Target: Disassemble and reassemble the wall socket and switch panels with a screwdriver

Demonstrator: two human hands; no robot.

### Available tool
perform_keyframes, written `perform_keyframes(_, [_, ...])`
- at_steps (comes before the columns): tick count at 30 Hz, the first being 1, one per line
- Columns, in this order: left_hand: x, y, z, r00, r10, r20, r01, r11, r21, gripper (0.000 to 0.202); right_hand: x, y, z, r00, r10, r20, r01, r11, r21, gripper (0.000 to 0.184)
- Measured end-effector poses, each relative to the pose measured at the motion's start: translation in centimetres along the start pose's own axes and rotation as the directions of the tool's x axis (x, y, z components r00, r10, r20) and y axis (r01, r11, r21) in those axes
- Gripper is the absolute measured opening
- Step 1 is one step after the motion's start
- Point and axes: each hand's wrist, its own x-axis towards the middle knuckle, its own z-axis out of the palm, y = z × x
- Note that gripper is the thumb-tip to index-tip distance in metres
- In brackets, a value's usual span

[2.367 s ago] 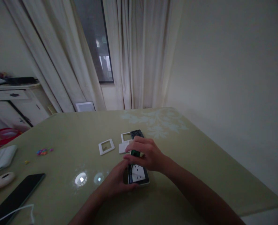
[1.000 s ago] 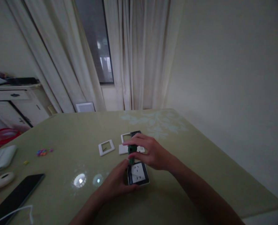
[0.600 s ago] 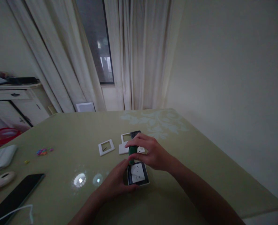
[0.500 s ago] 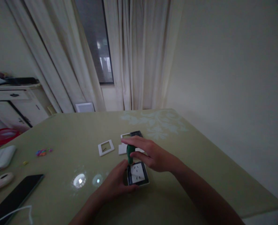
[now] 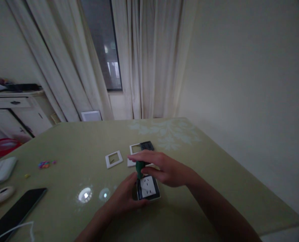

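Brace firmly, press straight

On the tabletop (image 5: pixel 240 181), well in from its right edge, your left hand (image 5: pixel 124 191) grips the black-framed white plastic socket block (image 5: pixel 148 187) by its left side. Your right hand (image 5: pixel 161 168) loosely holds the green-handled screwdriver (image 5: pixel 139 170) at the block's far left corner. It seems best pressed straight down. Toward the far edge lie a white square plastic frame (image 5: pixel 115 163) and a dark rectangular panel (image 5: pixel 146 145). No lettering is readable.

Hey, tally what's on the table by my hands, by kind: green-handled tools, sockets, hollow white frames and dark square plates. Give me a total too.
Green-handled tool, at the right hand: 1
Socket, held by the left hand: 1
Hollow white frames, one nearer, one farther back: 2
Dark square plate: 1
Total: 5
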Motion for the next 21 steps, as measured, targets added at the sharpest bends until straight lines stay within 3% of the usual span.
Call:
perform_keyframes(7, [0.0, 0.0, 0.0, 0.998, -0.030, 0.046, 0.030, 1.000, 0.004, 0.073, 0.1, 1.4, -0.4, 0.995, 0.004, -0.100, 0.003, 0.998, 0.068, 0.043])
perform_keyframes(21, [0.0, -0.1, 0.0, 1.000, -0.018, 0.025, 0.018, 1.000, 0.009, 0.067, 0.1, 0.9, 0.0, 0.991, 0.006, -0.132, -0.006, 1.000, 0.004, 0.031])
